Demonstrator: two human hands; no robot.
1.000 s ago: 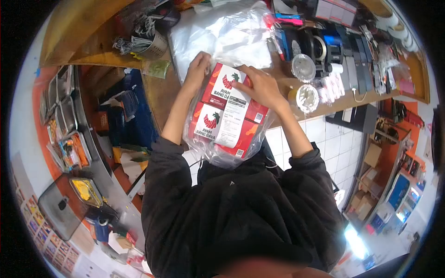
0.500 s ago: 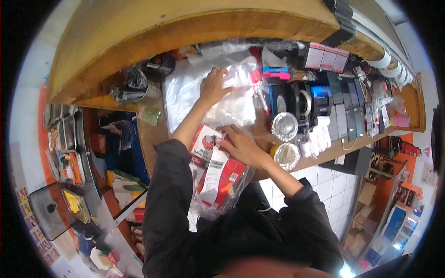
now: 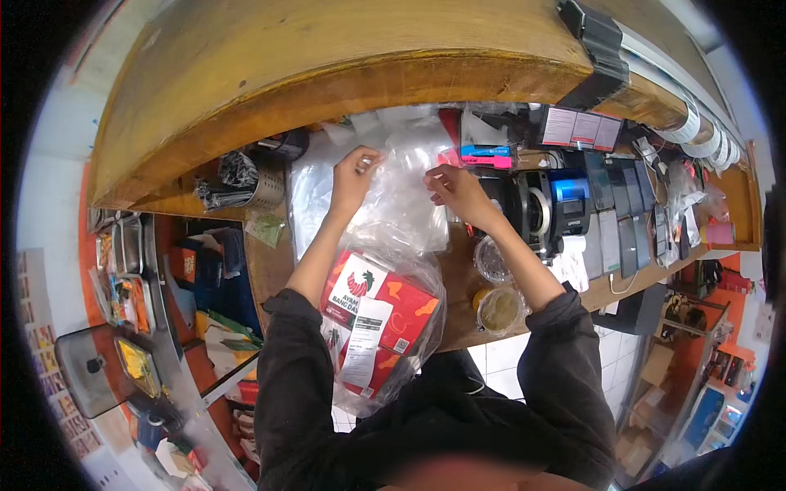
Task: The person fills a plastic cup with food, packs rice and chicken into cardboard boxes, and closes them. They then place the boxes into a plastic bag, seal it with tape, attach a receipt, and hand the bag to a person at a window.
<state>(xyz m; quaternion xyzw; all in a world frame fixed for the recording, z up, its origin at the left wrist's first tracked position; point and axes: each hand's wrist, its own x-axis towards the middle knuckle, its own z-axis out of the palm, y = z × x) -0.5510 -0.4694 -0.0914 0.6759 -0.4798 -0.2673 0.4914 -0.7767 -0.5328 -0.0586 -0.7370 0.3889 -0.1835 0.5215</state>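
Observation:
Both hands are over a stack of clear plastic bags [image 3: 315, 184] on the wooden counter. My left hand [image 3: 357, 173], at the upper left of the stack, has its fingers pinched at the plastic. My right hand [image 3: 460, 193], at the stack's right side, has curled fingers; whether they hold plastic is too unclear to tell. Below the hands, a red and white box [image 3: 397, 315] with a paper receipt [image 3: 365, 344] on it sits in a clear plastic bag near the counter's front edge.
Right of the bags are two round lidded cups [image 3: 501, 309], a black printer [image 3: 569, 209] and rows of phones [image 3: 610, 237]. A metal holder [image 3: 266, 190] with wrapped items stands left. A wooden shelf [image 3: 352, 74] overhangs the counter's back.
My right hand has moved up from the red box to the bag stack. My left hand has shifted slightly left, its fingers now pinched. The box's plastic bag shows more fully.

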